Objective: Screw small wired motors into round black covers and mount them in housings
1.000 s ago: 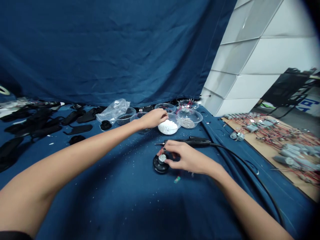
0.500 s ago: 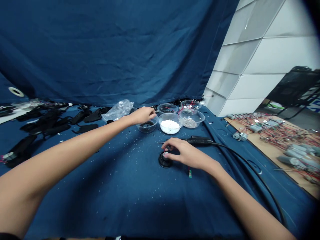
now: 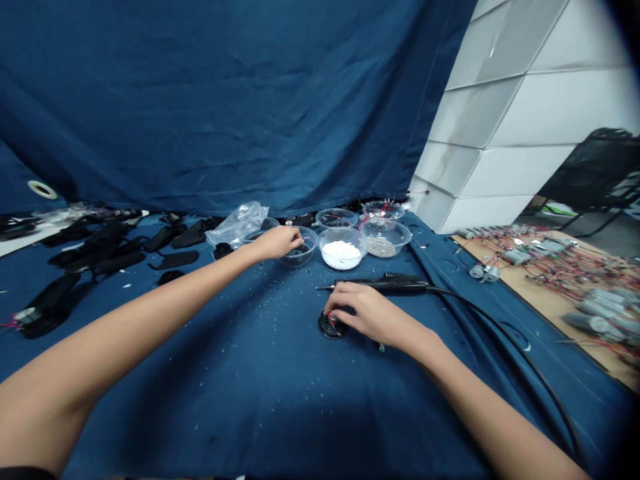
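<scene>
My left hand [image 3: 276, 242] reaches over a clear bowl of small black parts [image 3: 299, 254], its fingertips pinched together at the bowl's rim; what they hold is too small to make out. My right hand [image 3: 367, 312] rests on the blue cloth with its fingers curled down on a small round black part [image 3: 330, 327] with red wires. A black soldering iron [image 3: 395, 284] with a cable lies just beyond that hand.
More clear bowls stand behind: white beads [image 3: 342, 251], grey bits [image 3: 383, 241], two more at the back. A crumpled plastic bag [image 3: 235, 223] and black plastic shells [image 3: 100, 250] lie to the left. Small motors with red wires [image 3: 555, 273] cover a board on the right.
My left hand has moved left from the white-bead bowl to the bowl of black parts. My right hand has closed down over the round black part, hiding its pale centre.
</scene>
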Demonstrator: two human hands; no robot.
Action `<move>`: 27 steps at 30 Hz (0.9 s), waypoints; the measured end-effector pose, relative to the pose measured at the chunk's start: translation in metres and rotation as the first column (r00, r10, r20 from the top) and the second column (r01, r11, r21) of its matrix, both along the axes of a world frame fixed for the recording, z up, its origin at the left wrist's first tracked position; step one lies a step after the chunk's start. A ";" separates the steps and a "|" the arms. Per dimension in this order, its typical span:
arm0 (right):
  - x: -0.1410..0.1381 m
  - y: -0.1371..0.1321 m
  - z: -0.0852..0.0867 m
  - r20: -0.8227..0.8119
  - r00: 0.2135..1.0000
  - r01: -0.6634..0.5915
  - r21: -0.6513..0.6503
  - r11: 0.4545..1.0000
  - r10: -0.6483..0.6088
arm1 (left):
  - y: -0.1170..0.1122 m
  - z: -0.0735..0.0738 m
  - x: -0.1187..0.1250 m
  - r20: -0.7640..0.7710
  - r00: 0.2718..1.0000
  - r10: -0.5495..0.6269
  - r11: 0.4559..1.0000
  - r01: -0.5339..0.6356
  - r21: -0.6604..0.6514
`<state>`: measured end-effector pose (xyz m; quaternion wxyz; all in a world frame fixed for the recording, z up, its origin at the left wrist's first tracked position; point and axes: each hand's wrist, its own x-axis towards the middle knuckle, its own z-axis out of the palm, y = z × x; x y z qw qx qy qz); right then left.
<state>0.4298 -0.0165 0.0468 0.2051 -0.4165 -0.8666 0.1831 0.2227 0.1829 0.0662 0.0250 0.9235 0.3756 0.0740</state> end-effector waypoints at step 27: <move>-0.015 -0.010 -0.005 -0.078 0.997 -0.030 -0.119 0.992 0.021 | 0.092 0.001 0.132 -0.065 0.983 -0.170 0.977 0.159 -0.141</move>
